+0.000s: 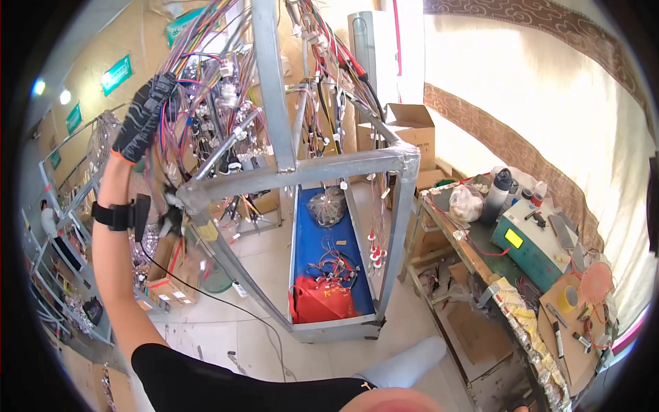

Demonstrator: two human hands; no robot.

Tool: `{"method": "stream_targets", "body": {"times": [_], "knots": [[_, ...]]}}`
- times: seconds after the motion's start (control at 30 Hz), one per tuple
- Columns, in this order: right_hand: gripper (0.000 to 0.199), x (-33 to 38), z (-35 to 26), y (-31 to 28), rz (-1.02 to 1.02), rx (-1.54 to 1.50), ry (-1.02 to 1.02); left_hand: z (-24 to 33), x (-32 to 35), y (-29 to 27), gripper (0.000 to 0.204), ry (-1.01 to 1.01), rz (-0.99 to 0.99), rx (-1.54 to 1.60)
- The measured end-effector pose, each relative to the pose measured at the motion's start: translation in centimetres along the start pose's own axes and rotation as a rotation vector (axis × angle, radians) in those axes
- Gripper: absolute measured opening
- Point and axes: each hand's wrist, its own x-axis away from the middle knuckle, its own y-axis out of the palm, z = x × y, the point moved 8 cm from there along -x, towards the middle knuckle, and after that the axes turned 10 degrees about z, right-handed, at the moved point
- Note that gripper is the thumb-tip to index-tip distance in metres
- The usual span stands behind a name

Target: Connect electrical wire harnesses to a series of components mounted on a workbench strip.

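Observation:
My left hand (145, 118), in a black and grey glove with an orange cuff, is raised high at the left. Its fingers are closed around coloured wires at the edge of a thick hanging wire bundle (199, 41). White connectors (226, 67) dangle among these wires, beside the hand. The bundle hangs over a grey metal frame rack (309, 168). A black strap with a small device (120, 216) is around my left forearm, and a thin cable trails from it. My right hand does not show.
On the rack's blue bottom shelf (326, 240) lie a red bag (321, 300), a loose wire coil (335, 269) and a clear wrapped bundle (327, 207). A cluttered workbench (473, 237) at right holds a bottle (495, 196) and a green-grey instrument (532, 247). Cardboard boxes (175, 275) stand around.

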Motion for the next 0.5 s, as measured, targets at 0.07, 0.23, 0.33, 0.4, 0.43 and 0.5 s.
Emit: {"method": "stream_targets", "body": {"times": [0.07,0.23,0.33,0.4,0.43,0.5], "knots": [[0.041,0.2,1.3,-1.1,-0.037,0.017,-0.039,0.5,0.6,-0.3,0.034,0.089,0.070,-0.352],[0.039,0.8,0.8,0.1,-0.143,-0.081,-0.209,-2.2,-2.8,-7.1,0.034,0.546,0.224,-1.315],[0.037,2.2,1.5,-0.6,-0.203,-0.079,-0.230,0.5,-3.3,-5.5,0.027,-0.204,0.066,-0.574],[0.036,2.6,1.4,-0.6,-0.226,-0.094,-0.254,3.4,-5.8,-5.9,0.017,-0.260,-0.081,0.182],[0.036,3.1,1.1,-0.7,-0.242,-0.103,-0.265,8.7,-7.4,-6.3,0.014,0.019,-0.178,0.165],[0.035,4.1,0.6,-0.9,-0.268,-0.119,-0.284,12.3,-7.4,-5.9,0.015,0.034,-0.230,0.209]]}}
